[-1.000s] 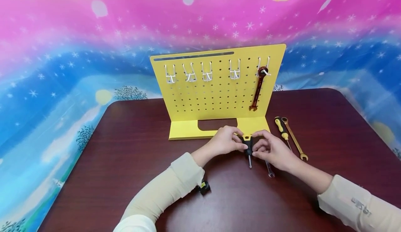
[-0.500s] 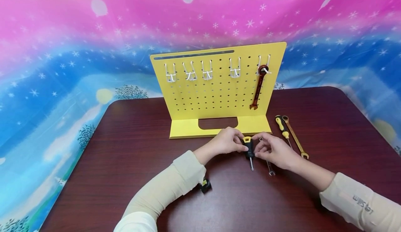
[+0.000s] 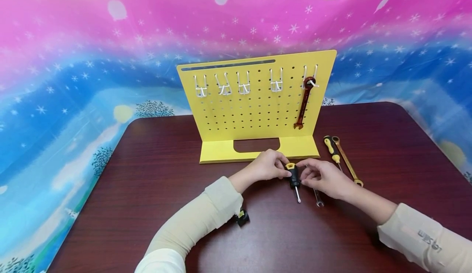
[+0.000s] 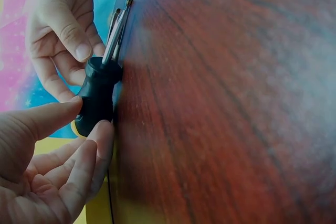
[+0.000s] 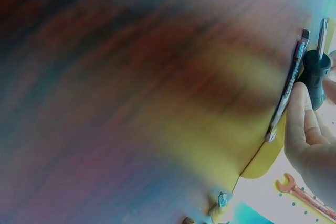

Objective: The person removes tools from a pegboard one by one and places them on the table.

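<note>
My left hand (image 3: 267,166) pinches a stubby screwdriver (image 3: 293,175) by its black handle, near the yellow butt end. The metal shaft points down toward me, tilted slightly right. In the left wrist view, thumb and fingertips grip the handle's lower part, and the shaft (image 4: 113,38) points away. My right hand (image 3: 324,179) hovers at the other side with bent, loosely spread fingers, its thumb tip close by the handle's collar. Partly under the right hand lies a silver wrench (image 3: 318,199), seen along its length beside the screwdriver in the right wrist view.
A yellow pegboard (image 3: 254,117) stands behind the hands with several white hooks; a copper-coloured wrench (image 3: 304,105) hangs at its right. On the table's right lie a yellow-black screwdriver (image 3: 332,149) and a gold wrench (image 3: 348,161). A small black object (image 3: 242,217) sits by the left sleeve.
The screwdriver has sunk a little toward me and its shaft tip has swung slightly right. My right hand has drawn slightly right; the left hand's grip looks unchanged.
</note>
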Motion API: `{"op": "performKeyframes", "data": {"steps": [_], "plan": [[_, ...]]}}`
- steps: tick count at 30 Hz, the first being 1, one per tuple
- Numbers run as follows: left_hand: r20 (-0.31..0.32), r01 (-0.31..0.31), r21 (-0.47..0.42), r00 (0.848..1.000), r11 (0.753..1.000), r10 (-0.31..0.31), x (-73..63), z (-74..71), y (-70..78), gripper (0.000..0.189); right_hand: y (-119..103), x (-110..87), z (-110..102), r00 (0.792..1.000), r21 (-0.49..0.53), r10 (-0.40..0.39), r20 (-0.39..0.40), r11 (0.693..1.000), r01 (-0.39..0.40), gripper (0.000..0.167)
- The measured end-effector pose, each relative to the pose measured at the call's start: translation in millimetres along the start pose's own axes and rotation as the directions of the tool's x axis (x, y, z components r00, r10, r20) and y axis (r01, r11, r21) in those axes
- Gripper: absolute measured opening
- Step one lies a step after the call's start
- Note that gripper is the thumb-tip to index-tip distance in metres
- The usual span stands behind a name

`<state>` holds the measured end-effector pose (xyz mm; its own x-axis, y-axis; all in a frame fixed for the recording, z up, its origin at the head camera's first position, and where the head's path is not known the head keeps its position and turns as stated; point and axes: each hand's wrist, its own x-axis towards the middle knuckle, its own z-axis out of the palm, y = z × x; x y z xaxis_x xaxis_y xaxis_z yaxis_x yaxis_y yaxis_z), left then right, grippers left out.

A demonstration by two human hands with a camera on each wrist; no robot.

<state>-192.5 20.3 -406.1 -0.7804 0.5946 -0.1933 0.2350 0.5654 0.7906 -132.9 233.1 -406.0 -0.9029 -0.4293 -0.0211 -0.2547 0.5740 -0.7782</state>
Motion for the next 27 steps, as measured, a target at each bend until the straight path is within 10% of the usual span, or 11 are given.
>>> {"op": "performKeyframes", "data": {"steps": [27], "plan": [[-0.141, -0.111, 0.001, 0.984, 0.994, 0.110, 10.9, -36.7, 6.1, 0.034, -0.1, 12.3, -44.9, 0.965, -0.098, 0.021, -0.262, 0.994, -0.048, 0.030]]}}
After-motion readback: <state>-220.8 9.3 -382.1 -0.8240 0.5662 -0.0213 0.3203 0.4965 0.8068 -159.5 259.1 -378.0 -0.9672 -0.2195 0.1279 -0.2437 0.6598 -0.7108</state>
